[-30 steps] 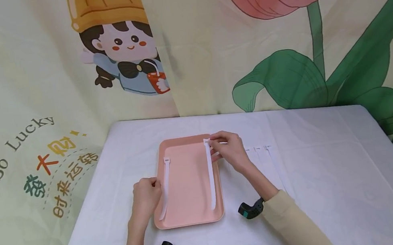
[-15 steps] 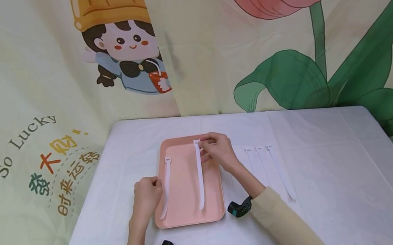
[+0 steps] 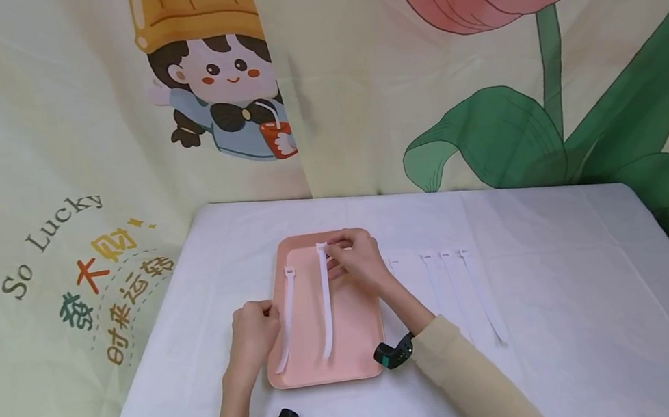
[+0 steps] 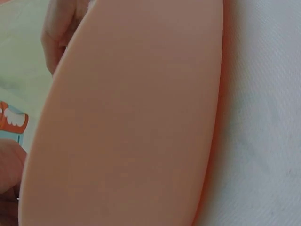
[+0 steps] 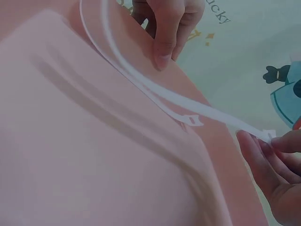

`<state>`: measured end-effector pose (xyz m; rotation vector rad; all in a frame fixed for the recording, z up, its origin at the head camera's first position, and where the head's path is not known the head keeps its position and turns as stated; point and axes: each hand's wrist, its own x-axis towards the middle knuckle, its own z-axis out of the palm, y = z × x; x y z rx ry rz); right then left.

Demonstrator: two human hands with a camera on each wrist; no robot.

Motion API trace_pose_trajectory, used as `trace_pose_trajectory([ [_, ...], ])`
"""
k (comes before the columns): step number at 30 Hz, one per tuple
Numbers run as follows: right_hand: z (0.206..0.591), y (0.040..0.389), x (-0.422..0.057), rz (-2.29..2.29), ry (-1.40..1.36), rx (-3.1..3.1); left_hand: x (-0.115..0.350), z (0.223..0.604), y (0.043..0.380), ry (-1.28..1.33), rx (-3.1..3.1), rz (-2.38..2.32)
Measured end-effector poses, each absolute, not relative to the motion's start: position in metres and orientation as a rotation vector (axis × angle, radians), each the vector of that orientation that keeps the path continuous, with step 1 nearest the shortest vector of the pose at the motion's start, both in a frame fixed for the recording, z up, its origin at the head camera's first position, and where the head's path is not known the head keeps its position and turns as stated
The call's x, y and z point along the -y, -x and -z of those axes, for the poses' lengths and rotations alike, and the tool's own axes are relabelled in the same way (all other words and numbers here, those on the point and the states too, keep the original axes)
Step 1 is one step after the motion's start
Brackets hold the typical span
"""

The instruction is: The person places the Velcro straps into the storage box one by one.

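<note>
My left hand [image 3: 253, 331] grips the left rim of a pink tray [image 3: 356, 343]; in the right wrist view its thumb [image 5: 164, 52] lies over the rim. Between thumb and fingertips my right hand [image 3: 355, 258] pinches the slotted head of a white cable tie [image 3: 326, 306]. That strap hangs over the middle of the tray, its tail downward and slightly curved. Along the tray's left side lies another white cable tie [image 3: 287, 317], its head [image 5: 193, 120] toward the far end. The tray's outer wall [image 4: 131, 113] fills most of the left wrist view.
Several more white cable ties [image 3: 484, 298] lie in a row on the white table [image 3: 567, 292], right of the tray, partly behind my right arm. A printed curtain [image 3: 356, 123] hangs behind the table's far edge.
My right hand has carried the pinched cable tie leftward, from the tray's right side to over its middle. The left hand has stayed at the tray's rim. The head view has shifted slightly.
</note>
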<state>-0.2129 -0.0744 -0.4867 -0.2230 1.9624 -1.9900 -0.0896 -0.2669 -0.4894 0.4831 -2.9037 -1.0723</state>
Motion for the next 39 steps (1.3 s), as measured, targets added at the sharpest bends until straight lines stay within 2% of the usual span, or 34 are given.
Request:
trace_pose_trajectory([
  [18,0.5,0.216,0.096,1.936,0.243,-1.997,0.266,0.492,0.09,-0.463,2.89,1.082],
  [39,0.52,0.22,0.122,1.908,0.142,-1.905,0.263,0.495,0.092,-0.461,2.87,1.042],
])
